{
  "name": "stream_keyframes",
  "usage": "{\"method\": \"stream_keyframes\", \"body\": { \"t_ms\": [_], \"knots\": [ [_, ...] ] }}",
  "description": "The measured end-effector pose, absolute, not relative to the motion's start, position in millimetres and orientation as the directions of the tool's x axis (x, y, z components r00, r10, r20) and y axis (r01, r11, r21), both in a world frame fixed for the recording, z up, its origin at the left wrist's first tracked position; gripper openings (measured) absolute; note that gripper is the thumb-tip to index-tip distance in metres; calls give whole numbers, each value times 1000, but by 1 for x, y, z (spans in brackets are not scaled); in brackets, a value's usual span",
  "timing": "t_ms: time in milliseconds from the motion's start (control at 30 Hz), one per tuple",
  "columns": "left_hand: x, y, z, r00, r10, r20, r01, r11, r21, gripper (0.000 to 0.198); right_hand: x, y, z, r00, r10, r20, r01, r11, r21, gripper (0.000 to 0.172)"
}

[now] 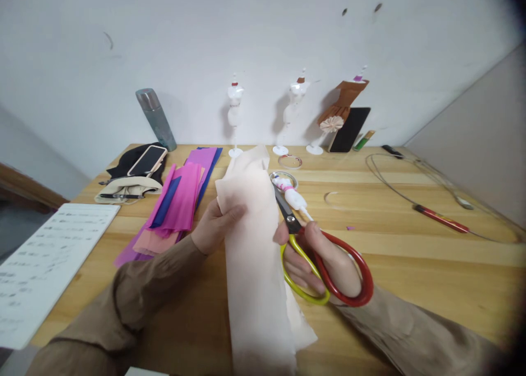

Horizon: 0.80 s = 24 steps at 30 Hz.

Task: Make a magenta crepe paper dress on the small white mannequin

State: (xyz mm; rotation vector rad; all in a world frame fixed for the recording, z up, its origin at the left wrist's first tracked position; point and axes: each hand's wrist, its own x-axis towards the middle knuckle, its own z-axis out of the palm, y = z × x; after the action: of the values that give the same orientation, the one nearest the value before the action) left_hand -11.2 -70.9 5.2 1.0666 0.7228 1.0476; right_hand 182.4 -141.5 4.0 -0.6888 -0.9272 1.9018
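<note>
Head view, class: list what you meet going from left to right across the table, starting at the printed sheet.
printed sheet → pink and purple paper → left hand → pale paper strip → scissors → red pen-like tool

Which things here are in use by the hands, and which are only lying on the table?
In use: pale paper strip, held by left hand; scissors in right hand.
Lying about: pink and purple sheets, flask, red pen, printed sheet.
</note>
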Motion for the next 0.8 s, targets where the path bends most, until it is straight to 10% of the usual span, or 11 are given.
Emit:
{"method": "stream_keyframes", "body": {
  "t_ms": [800],
  "knots": [
    [-14,-71,-1,445,895,-21,-283,163,945,43,180,-141,3,-451,893,-2,-407,-207,-890,45]
  ]
}}
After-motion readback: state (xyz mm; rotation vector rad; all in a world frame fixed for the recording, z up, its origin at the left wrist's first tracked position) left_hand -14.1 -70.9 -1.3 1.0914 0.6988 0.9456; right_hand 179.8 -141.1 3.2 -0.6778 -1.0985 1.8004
